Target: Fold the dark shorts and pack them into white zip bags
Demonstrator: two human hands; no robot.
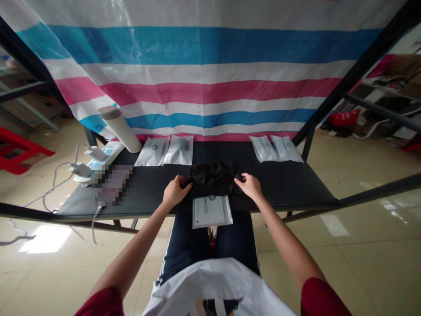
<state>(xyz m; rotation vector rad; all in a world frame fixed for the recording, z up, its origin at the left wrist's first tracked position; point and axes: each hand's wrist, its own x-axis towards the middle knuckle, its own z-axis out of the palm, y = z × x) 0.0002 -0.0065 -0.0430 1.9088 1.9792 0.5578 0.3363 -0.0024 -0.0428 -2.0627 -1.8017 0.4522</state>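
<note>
A crumpled black cloth (213,178) lies on the black table (289,184) right in front of me. My left hand (173,192) grips its left edge with curled fingers. At the cloth's right edge, my right hand (250,185) pinches the fabric. A white flat pouch (211,211) with printed lettering lies under the cloth's near side and sticks out over the table's front edge.
Two white pouches (166,151) lie at the back left and two more white pouches (275,149) at the back right. A white roll (120,128) leans at the far left beside a power strip (98,160) with cables. A striped tarp (204,70) hangs behind.
</note>
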